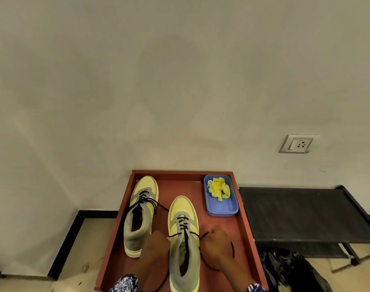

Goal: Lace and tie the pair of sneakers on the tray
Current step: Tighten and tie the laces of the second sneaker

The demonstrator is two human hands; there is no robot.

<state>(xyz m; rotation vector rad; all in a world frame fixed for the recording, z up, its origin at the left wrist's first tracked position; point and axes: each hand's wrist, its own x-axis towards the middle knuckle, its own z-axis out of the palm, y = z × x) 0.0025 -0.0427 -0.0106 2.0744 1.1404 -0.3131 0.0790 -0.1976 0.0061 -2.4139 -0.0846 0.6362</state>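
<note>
While the near shoe (184, 245) sits at the tray's (246, 224) front edge, the left hand (156, 244) and right hand (217, 243) each pinch a lace (232, 249) end, likely pulling tight, and the other shoe (141, 211) waits by the left edge.

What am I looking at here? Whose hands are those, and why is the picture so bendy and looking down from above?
There is no machine here. A person wears a camera on their head, so you look down at their own two hands. Its wide lens bends the picture.

On a red tray stand two yellow and grey sneakers. The left sneaker has loose black laces. The right sneaker is the one being worked on. The left hand and the right hand sit on either side of it, each holding an end of its black lace.

At the tray's far corner is a blue box with something crumpled and yellow inside. Beside the tray stands a black rack.
</note>
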